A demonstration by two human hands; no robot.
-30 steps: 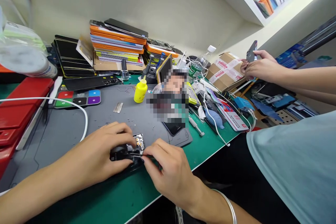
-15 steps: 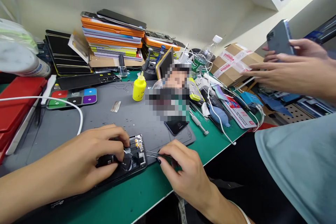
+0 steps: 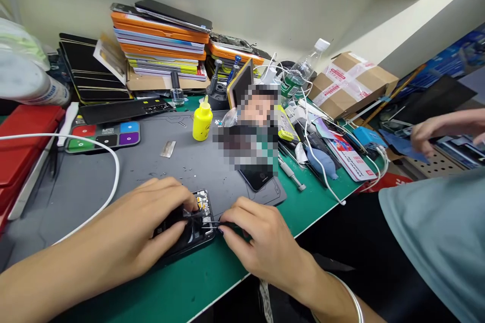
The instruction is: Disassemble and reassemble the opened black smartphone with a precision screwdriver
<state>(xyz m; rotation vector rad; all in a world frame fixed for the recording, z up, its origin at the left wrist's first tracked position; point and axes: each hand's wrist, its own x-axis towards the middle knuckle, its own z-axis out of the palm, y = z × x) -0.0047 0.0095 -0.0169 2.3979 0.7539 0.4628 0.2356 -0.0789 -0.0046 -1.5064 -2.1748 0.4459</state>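
An opened phone (image 3: 203, 203) lies at the near edge of the grey mat, with small boards and connectors showing at its right end. Over it arches my left hand (image 3: 151, 227), closed, with thumb and fingertips at a thin black part (image 3: 194, 218); the fingers partly hide the part and much of the phone. From the right, my right hand (image 3: 261, 242) pinches dark tweezers (image 3: 212, 224). The tips reach over the phone's right end, close to the black part; whether they touch it I cannot tell.
Behind the hands are a grey mat (image 3: 146, 161), a yellow bottle (image 3: 202, 122), a metal blade (image 3: 168, 149) and a dark phone (image 3: 257, 177). A white cable (image 3: 116, 171) loops at left. At right are a screwdriver (image 3: 291, 173), a blue blower (image 3: 322, 164) and another person's hand (image 3: 435, 133).
My right hand has moved left, bringing the tweezer tips over the phone. My left hand has shifted slightly right. The other person's hand is lower, and the phone they held is out of view.
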